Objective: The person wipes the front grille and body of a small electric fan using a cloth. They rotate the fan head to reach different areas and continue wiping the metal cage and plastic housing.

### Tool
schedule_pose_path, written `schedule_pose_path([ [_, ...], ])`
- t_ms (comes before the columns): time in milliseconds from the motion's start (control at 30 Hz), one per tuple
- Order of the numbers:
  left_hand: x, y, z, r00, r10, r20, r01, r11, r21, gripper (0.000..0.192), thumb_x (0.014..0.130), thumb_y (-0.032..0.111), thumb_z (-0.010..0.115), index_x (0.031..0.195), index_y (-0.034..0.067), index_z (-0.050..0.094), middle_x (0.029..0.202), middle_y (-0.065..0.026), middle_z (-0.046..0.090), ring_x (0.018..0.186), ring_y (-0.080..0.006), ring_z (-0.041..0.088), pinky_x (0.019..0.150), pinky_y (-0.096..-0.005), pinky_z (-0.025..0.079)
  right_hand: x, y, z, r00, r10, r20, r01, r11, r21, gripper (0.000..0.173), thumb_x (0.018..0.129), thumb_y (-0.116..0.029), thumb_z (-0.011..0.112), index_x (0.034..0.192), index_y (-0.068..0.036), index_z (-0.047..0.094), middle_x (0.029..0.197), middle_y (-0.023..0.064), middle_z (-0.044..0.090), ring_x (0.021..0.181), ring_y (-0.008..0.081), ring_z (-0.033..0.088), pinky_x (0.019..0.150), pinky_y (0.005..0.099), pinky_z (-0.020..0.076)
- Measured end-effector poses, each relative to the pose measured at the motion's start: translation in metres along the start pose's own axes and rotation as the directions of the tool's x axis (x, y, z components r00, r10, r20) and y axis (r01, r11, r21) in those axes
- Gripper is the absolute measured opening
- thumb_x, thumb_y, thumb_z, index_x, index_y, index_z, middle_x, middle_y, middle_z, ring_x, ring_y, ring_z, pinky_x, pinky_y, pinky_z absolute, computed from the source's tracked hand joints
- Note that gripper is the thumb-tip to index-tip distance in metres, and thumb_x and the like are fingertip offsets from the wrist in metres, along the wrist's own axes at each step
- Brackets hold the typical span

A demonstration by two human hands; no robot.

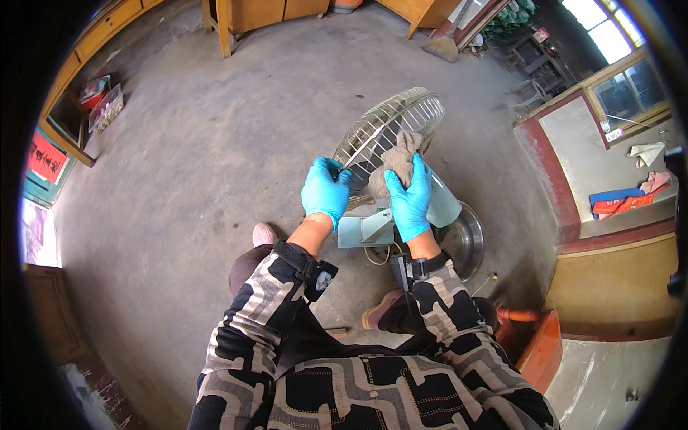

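Observation:
An electric fan stands before me, its round wire guard (398, 115) tilted and its light blue-green motor housing (444, 200) to the right. My left hand (325, 189), in a blue glove, has its fingers closed on the near left rim of the guard. In my right hand (409, 196), also gloved in blue, is a bunched greyish-brown cloth (391, 167), pressed against the guard's wires. Below the hands is the fan's pale blue metal bracket (365, 230). A metal basin (473, 236) sits on the floor to the right, partly hidden by the housing and my arm.
A power cord (384, 262) loops under the bracket. An orange wooden chair (540, 344) is close at my right. Wooden cabinets (258, 16) line the far side, with a broom (444, 47) at the far right. A plastic box (106, 109) lies at left on the concrete floor (177, 177).

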State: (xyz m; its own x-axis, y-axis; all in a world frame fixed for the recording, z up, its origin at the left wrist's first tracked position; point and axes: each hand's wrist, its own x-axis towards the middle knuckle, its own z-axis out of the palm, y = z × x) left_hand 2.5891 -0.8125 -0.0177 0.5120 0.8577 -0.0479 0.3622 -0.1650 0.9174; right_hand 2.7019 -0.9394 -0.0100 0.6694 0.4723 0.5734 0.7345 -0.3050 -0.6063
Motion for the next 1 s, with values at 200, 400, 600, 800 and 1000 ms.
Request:
schedule_pose_path([
  [200,0.000,0.000,0.001,1.000,0.016,0.022,-0.017,0.999,0.044,0.021,0.079,0.022,0.068,0.092,0.007,0.061,0.094,-0.0154,0.065,0.087,-0.0337,0.063,0.078,-0.0413,0.050,-0.011,0.050,0.018,0.970,0.243,0.032,-0.245,0.959,0.146,0.040,0.082,-0.016,0.066,0.117,0.000,0.055,0.100,0.0187,0.065,0.089,0.0333,0.062,0.081,0.0390,0.0490],
  [400,0.007,-0.005,0.004,1.000,0.002,0.030,-0.001,1.000,-0.016,0.016,0.080,0.022,0.066,0.088,0.008,0.063,0.088,-0.0137,0.065,0.083,-0.0317,0.064,0.076,-0.0389,0.050,0.001,0.084,0.010,0.797,0.572,0.192,-0.598,0.793,0.119,0.031,0.082,-0.014,0.062,0.109,0.001,0.059,0.096,0.0103,0.070,0.087,0.0244,0.066,0.078,0.0364,0.0497],
  [600,0.010,-0.013,0.006,0.999,0.034,0.023,-0.032,0.997,-0.072,0.014,0.083,0.012,0.065,0.093,0.003,0.063,0.080,-0.0079,0.066,0.072,-0.0156,0.061,0.071,-0.0297,0.049,-0.035,0.081,-0.036,0.314,0.595,0.740,-0.509,-0.553,0.660,0.014,0.094,-0.024,0.049,0.086,-0.015,0.056,0.067,-0.0058,0.051,0.049,0.0071,0.044,0.044,0.0226,0.0388],
  [800,0.011,-0.019,0.010,0.997,0.071,0.013,-0.069,0.994,-0.084,0.012,0.083,0.011,0.065,0.093,0.003,0.065,0.081,-0.0083,0.067,0.071,-0.0146,0.061,0.069,-0.0293,0.050,-0.026,0.046,-0.041,0.492,0.654,0.574,-0.537,-0.291,0.792,0.024,0.094,-0.022,0.051,0.111,-0.007,0.058,0.099,0.0058,0.064,0.088,0.0197,0.063,0.078,0.0344,0.0538],
  [1000,0.009,-0.018,0.007,0.998,0.067,0.006,-0.067,0.996,-0.061,0.016,0.079,0.020,0.067,0.090,0.008,0.067,0.085,-0.0139,0.067,0.079,-0.0292,0.065,0.075,-0.0367,0.050,0.034,-0.012,-0.018,0.912,0.316,0.260,-0.397,0.529,0.750,0.038,0.086,-0.007,0.063,0.122,0.001,0.053,0.115,0.0074,0.060,0.103,0.0163,0.056,0.093,0.0300,0.0437],
])
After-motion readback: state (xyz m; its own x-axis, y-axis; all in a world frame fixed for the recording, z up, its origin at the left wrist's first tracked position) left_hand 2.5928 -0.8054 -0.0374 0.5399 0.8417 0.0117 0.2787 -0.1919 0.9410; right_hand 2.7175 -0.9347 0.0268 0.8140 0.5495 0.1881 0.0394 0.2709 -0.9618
